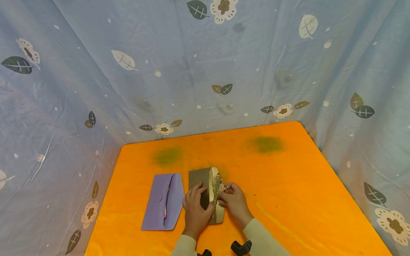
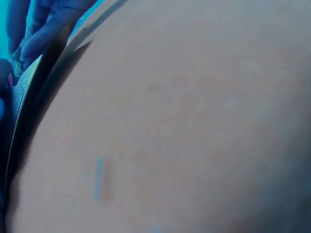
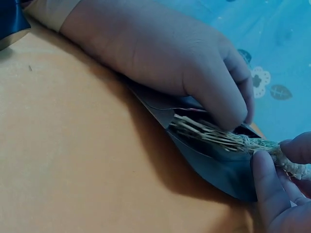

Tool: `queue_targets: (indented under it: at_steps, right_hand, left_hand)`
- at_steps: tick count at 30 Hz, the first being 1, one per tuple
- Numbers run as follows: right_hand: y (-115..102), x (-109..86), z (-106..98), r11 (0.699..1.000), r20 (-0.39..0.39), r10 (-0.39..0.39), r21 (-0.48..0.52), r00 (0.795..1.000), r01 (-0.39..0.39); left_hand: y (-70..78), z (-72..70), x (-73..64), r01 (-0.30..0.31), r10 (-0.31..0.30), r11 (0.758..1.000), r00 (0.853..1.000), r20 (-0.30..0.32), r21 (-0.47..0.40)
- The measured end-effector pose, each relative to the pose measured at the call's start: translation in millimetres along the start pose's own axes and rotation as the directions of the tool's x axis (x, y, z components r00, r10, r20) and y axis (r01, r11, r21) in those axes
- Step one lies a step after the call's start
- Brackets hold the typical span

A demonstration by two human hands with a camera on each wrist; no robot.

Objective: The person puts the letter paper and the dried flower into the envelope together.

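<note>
A brown envelope [image 1: 199, 176] lies on the orange cloth with its pale-lined flap folded out to the right. My left hand [image 1: 196, 209] holds its pocket edge, fingers over the front and thumb at the mouth. In the right wrist view that thumb dips toward the opening. A small bundle of dried flowers [image 1: 216, 185], with straw-like stems [image 3: 209, 132] tied together, lies along the mouth. Its stem ends reach into one end of the pocket. My right hand [image 1: 235, 204] pinches the flower end between thumb and fingers; those fingertips [image 3: 265, 167] show close up in the right wrist view.
A purple envelope [image 1: 157, 199] with its flap out lies left of the brown one, something thin showing in its slit. The orange cloth [image 1: 288, 177] covers the table. A blue patterned curtain [image 1: 192, 53] stands behind and at both sides.
</note>
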State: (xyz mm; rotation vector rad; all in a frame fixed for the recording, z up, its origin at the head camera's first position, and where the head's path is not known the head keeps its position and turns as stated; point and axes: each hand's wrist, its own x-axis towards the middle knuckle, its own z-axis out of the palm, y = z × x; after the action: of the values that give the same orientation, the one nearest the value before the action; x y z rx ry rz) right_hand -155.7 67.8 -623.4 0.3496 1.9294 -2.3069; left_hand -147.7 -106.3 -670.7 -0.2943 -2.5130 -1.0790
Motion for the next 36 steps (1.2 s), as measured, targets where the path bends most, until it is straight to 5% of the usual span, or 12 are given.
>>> queue_targets:
  at_steps: [22,32,36]
  right_hand:
    - [3,-6.3,17,0.985,-0.044,-0.063,-0.165,0.997,0.054]
    - [9,-4.0,14,0.931,0.055,-0.127,-0.339,0.99,0.138]
    - [14,-1.0,14,0.888,0.08,-0.182,-0.415,0.98,0.199]
  left_hand:
    - [1.0,-2.0,0.2,-0.007,0.007,1.0,1.0,-0.016,-0.001]
    - [-2.4,-0.5,0.5,-0.017,0.017,1.0,0.999,-0.034,-0.01]
    - [-1.0,-1.1,0.8,-0.014,0.014,1.0,0.999,-0.033,-0.012]
